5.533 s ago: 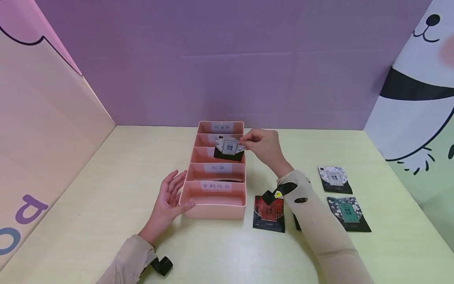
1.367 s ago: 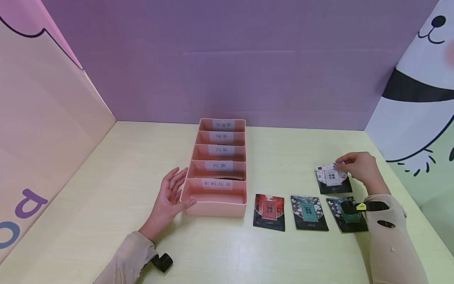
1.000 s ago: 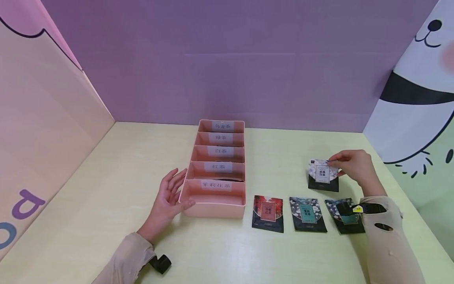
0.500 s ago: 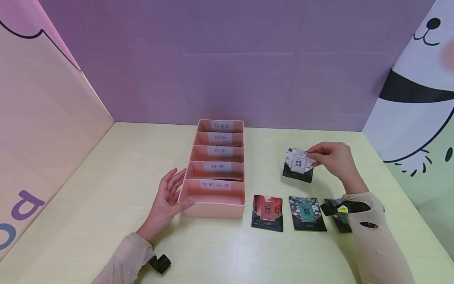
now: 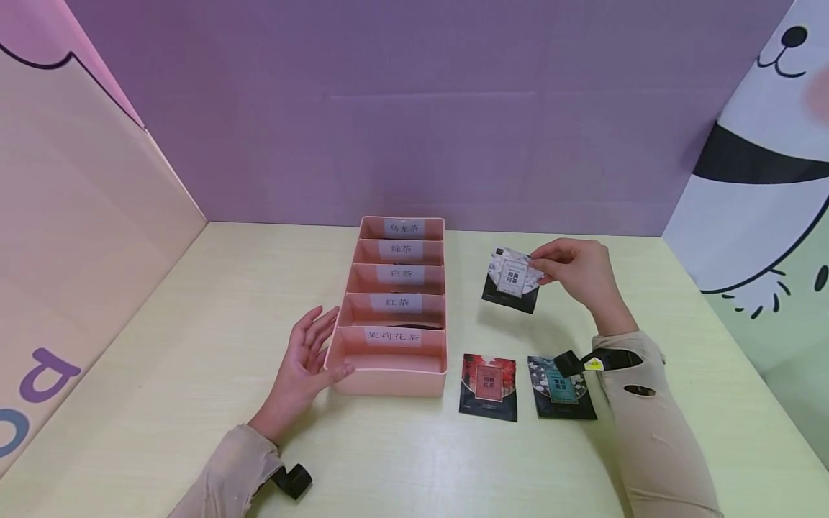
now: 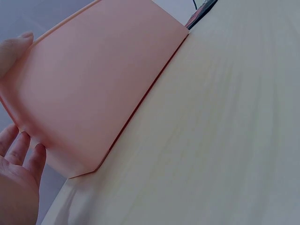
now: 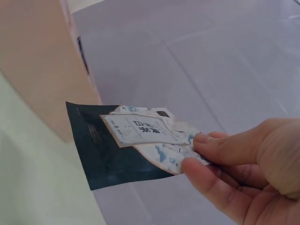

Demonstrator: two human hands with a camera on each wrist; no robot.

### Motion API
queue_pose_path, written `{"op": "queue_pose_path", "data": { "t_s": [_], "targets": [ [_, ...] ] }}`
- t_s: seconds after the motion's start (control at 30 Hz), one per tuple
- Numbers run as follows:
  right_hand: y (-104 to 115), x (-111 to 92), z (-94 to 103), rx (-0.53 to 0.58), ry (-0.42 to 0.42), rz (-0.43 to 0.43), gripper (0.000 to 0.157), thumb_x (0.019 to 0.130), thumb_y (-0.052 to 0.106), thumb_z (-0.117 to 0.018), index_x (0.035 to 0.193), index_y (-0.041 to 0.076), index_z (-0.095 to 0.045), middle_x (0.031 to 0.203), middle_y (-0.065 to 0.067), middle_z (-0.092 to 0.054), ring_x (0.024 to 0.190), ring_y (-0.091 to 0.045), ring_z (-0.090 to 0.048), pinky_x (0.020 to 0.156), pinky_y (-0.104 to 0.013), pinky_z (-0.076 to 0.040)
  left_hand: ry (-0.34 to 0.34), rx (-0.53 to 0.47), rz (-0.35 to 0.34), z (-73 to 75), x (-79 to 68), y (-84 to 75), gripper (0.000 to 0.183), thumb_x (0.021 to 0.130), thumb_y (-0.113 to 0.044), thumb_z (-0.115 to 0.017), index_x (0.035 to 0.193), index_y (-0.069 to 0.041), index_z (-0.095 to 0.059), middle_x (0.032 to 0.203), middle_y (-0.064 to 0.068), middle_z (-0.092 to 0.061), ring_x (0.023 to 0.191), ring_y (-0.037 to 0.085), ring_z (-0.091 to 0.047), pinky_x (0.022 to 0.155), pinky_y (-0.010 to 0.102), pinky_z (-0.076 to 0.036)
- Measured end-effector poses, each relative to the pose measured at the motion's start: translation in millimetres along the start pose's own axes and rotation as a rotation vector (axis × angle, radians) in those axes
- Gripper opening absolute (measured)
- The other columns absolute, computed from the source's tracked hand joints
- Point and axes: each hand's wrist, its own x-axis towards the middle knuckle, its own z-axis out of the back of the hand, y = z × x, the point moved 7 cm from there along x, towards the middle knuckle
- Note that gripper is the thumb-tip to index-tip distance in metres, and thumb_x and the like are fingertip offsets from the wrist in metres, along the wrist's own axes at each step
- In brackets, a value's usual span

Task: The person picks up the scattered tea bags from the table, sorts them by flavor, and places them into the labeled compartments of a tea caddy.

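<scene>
My right hand (image 5: 576, 270) pinches a white-and-black tea sachet (image 5: 510, 280) by its upper right corner, between thumb and fingers. The sachet hangs above the table, to the right of a long pink divided box (image 5: 390, 383); its printed front shows in the right wrist view. Along the box's near left corner lies my left hand (image 5: 304, 367), fingers loosely extended against the side and thumb at the front rim. In the left wrist view, the fingertips (image 6: 37, 152) meet the box wall. Paper labels with Chinese writing mark the compartments; the frontmost shows a bare floor.
Right of the box, a red-and-black sachet (image 5: 488, 387) and a teal-labelled sachet (image 5: 562, 388) lie flat on the pale table (image 5: 395, 460). My right sleeve (image 5: 654, 432) crosses the table's right side. A purple backdrop (image 5: 388, 115) stands behind.
My right hand went from the box to the right, picked the white sachet off the table and carried it left and up toward the box. The left hand stayed at the box.
</scene>
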Motion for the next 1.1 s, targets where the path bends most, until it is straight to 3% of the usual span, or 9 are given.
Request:
{"op": "queue_pose_path", "data": {
  "t_s": [0.3,0.67,0.9,1.1],
  "targets": [
    [26.8,15.5,-23.1,0.141,-0.003,0.056,0.013,0.091,-0.002,-0.069,0.1,-0.011,-0.072,0.098,-0.028,-0.07,0.063,-0.003,-0.065,0.062,-0.021,-0.057,-0.005,0.011,0.007,-0.7,0.8,-0.1,0.094,0.083,0.013,-0.07,0.154,-0.01,-0.013,0.158,0.017,-0.026,0.138,0.009,-0.036,0.108,0.017,-0.035],
    [57.5,28.0,-59.5,0.247,0.005,0.109,0.011,0.089,-0.003,-0.071,0.098,-0.009,-0.074,0.096,-0.023,-0.072,0.066,-0.01,-0.067,0.065,-0.033,-0.06,0.0,0.008,-0.014,0.1,1.5,-0.2,0.093,0.082,0.015,-0.069,0.154,-0.012,-0.016,0.157,0.01,-0.031,0.139,0.011,-0.037,0.107,0.018,-0.036],
    [70.4,35.2,-83.9,0.329,0.041,0.157,0.01,0.086,-0.007,-0.072,0.096,-0.011,-0.073,0.093,-0.023,-0.072,0.065,-0.009,-0.067,0.063,-0.028,-0.059,0.004,0.015,0.01,0.5,2.8,0.3,0.093,0.084,0.014,-0.069,0.154,-0.011,-0.014,0.158,0.014,-0.028,0.14,0.013,-0.035,0.107,0.017,-0.036],
    [82.6,40.4,-109.1,0.377,0.067,0.205,0.008,0.086,-0.007,-0.072,0.094,-0.009,-0.073,0.096,-0.021,-0.072,0.071,-0.016,-0.07,0.065,-0.031,-0.06,-0.001,0.016,0.0,2.9,2.0,0.6,0.093,0.083,0.015,-0.069,0.154,-0.012,-0.015,0.157,0.01,-0.03,0.139,0.01,-0.037,0.107,0.017,-0.036]
  ]
}}
